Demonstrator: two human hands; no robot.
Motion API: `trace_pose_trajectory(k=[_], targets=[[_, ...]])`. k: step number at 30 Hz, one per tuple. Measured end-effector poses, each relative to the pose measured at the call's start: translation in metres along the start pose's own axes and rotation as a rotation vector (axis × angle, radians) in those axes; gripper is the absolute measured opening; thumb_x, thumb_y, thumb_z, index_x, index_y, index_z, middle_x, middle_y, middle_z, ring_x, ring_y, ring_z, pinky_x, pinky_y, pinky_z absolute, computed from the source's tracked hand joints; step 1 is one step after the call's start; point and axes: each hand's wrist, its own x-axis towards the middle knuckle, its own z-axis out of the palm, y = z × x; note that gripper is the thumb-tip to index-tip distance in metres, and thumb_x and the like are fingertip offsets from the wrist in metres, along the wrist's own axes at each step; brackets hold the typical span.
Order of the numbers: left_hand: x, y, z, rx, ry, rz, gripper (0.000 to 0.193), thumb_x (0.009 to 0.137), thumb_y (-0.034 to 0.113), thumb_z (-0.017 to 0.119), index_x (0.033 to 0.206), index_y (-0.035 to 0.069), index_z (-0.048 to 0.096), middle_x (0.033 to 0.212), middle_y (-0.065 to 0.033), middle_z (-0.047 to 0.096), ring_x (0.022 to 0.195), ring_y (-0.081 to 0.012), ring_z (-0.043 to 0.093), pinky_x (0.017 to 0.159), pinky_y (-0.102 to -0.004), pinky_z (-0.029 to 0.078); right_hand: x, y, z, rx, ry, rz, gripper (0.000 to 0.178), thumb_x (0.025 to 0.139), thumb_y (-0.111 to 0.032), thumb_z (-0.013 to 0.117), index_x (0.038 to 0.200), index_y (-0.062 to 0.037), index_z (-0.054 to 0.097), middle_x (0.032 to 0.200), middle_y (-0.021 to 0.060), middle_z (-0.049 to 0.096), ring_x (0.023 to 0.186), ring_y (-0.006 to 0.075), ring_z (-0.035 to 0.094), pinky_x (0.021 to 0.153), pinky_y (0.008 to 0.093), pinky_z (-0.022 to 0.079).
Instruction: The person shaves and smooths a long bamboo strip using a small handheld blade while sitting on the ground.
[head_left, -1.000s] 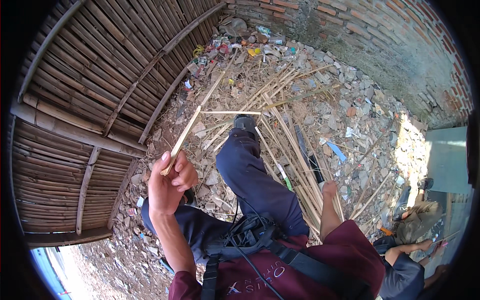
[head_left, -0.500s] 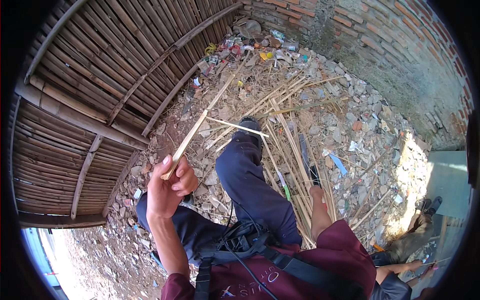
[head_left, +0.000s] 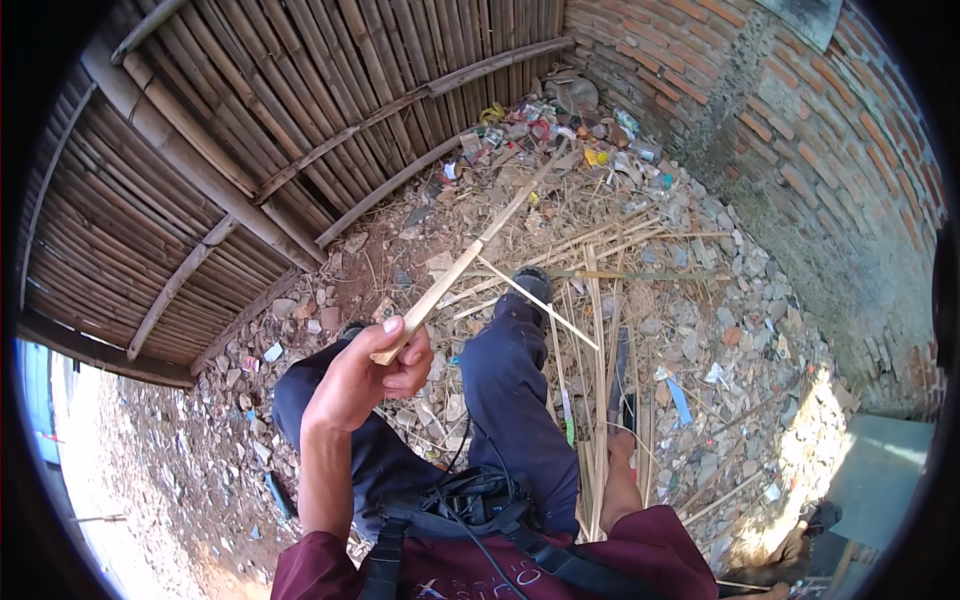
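My left hand [head_left: 375, 375] is closed around the near end of a long split bamboo strip [head_left: 440, 290], held up over my left leg. The strip slants away to the far right, and a thin sliver [head_left: 540, 305] splits off from it partway along. Low by my right side, my right hand [head_left: 622, 446] is closed on the dark handle of a machete [head_left: 620, 365], whose long blade points away from me. The hand's fingers are partly hidden. Several loose bamboo strips [head_left: 597, 400] lie beside the machete and under my right forearm.
A bamboo slat wall [head_left: 300, 100] rises on the left, a brick wall [head_left: 800, 150] on the right. Rubble and litter [head_left: 600, 130] cover the ground. My right shoe [head_left: 532, 284] rests beside the strips. Another person's hand [head_left: 775, 592] shows at the lower right edge.
The view has shifted, so the walls and ground sit differently in it. My left hand still holds the bamboo strip, and my right hand stays low at the machete's handle.
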Motion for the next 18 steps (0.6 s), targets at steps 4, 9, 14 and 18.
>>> trace_pose_trajectory(k=[4,9,14,18], targets=[[-0.005,0.001,0.000,0.117,0.006,-0.051,0.051,0.109,0.055,0.043,0.085,0.010,0.049,0.068,0.0053,0.035,0.062,-0.0082,0.031,0.059,-0.0275,0.027,0.011,-0.018,0.003,-0.015,0.013,0.137,0.069,0.091,-0.061,0.069,0.121,0.0005,0.076,0.126,0.0284,0.073,0.121,0.0425,0.070,0.103,0.0511,0.056],[-0.004,-0.003,0.002,0.150,0.054,-0.077,0.052,0.104,0.057,0.046,0.086,0.009,0.054,0.069,0.0038,0.040,0.064,-0.0092,0.035,0.062,-0.0279,0.029,0.017,-0.025,-0.001,-0.025,-0.017,0.179,0.070,0.096,-0.061,0.063,0.122,0.0022,0.074,0.131,0.0268,0.071,0.123,0.0453,0.068,0.104,0.0569,0.055],[-0.004,0.004,-0.001,0.284,0.067,0.011,0.061,0.100,0.057,0.045,0.100,0.001,0.069,0.085,-0.0042,0.061,0.080,-0.0138,0.053,0.073,-0.0280,0.039,0.035,-0.016,-0.003,-0.059,-0.085,0.037,0.062,0.098,-0.055,0.059,0.122,0.0007,0.075,0.127,0.0284,0.072,0.122,0.0438,0.069,0.104,0.0559,0.054],[-0.002,0.011,0.002,0.380,0.108,0.132,0.056,0.105,0.042,0.041,0.101,-0.003,0.074,0.116,-0.0084,0.064,0.106,-0.0203,0.055,0.094,-0.0367,0.045,0.048,-0.007,0.001,-0.055,-0.084,-0.043,0.073,0.101,-0.063,0.049,0.116,0.0031,0.077,0.118,0.0305,0.074,0.119,0.0464,0.069,0.102,0.0514,0.054]])
